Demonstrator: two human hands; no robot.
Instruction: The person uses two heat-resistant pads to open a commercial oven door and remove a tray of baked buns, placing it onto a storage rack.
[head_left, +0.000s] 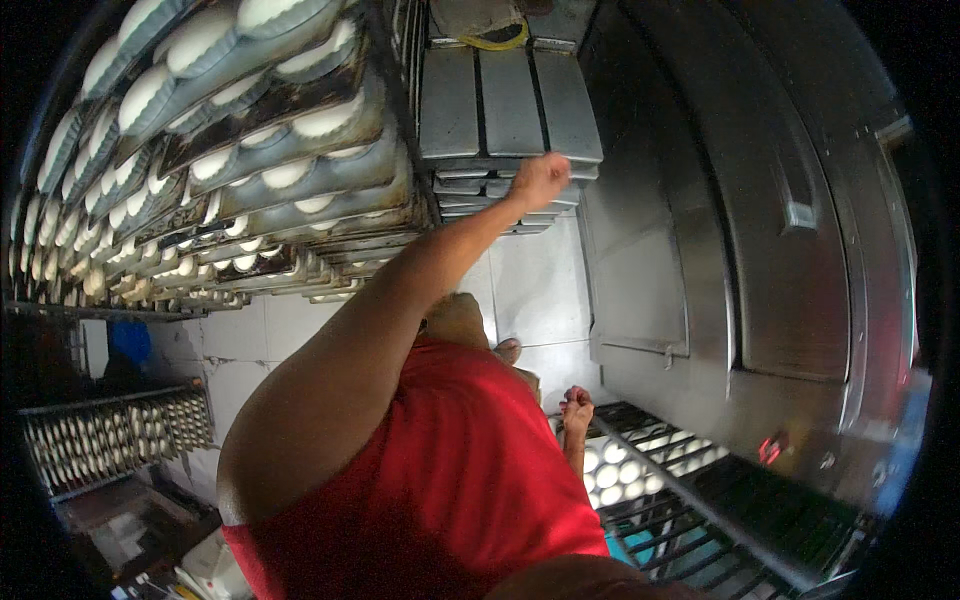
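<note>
My left hand (541,182), with its arm stretched forward, is closed at the front edge of a stack of long grey metal loaf pans (512,105). Its fingers overlap the near rim in the picture, and whether they grip it I cannot tell. Lower down on the right, my right hand (577,408) is small in view, its fingers curled together. What it holds, if anything, cannot be made out. Just below that hand is a dark barred rack (650,460), with round white dough pieces (612,470) on a tray inside.
A tall rack (390,150) of trays with pale dough in fluted cups (325,118) fills the left. Steel cabinet doors (800,210) line the right. Another loaded rack (115,440) stands lower left. White tiled floor (540,270) shows between. A yellow curved item (497,40) lies behind the pans.
</note>
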